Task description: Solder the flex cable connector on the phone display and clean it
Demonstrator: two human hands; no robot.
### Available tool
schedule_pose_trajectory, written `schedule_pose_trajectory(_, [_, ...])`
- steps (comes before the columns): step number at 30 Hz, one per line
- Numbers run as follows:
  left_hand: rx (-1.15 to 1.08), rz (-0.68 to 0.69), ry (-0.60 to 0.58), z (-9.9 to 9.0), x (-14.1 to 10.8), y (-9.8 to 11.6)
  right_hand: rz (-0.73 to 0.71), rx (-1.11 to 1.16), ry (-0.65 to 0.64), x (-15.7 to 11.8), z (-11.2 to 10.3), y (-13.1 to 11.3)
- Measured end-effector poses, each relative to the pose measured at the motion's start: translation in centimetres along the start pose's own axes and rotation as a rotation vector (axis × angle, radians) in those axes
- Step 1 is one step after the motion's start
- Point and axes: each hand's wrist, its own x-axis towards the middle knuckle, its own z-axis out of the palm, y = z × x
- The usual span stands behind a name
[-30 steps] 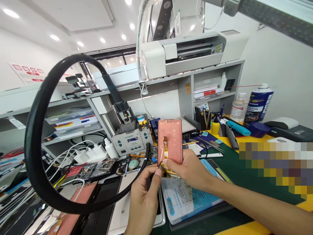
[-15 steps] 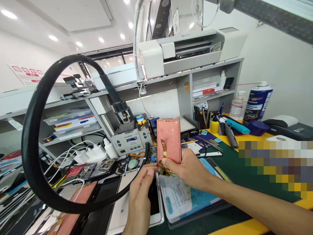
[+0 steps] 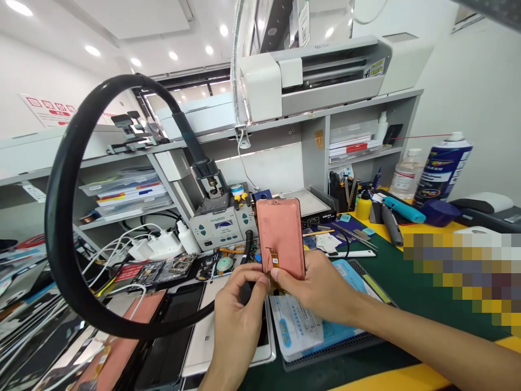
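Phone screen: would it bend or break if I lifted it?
The phone screen looks thin and stiff, so it probably snaps rather than bends. It seems light, since the right hand holds it easily. The thin orange ribbon looks floppy and easy to tear.

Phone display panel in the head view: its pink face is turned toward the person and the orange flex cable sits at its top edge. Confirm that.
Wrong on one point: the head view shows the orange flex cable on the lower part of the pink face of the phone display panel, not at its top edge. The pink face is turned toward the person, as you said.
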Motion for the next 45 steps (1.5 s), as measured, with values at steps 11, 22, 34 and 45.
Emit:
schedule_pose_trajectory(11, [-0.225,-0.099,0.058,0.2,0.0,0.2,0.114,0.169,0.009,0.6,-0.1,-0.1])
schedule_pose_trajectory(22, [-0.383,-0.227,0.067,0.4,-0.3,-0.1,0.178,0.240,0.037,0.9,0.0,-0.3])
schedule_pose_trajectory(34, [-0.426,-0.176,0.028,-0.1,-0.6,0.2,0.166,0.458,-0.044,1.1,-0.5,-0.1])
schedule_pose_trajectory(45, [-0.284,0.039,0.014,-0.2,-0.9,0.2,-0.136,0.340,-0.162,-0.1,-0.7,-0.7])
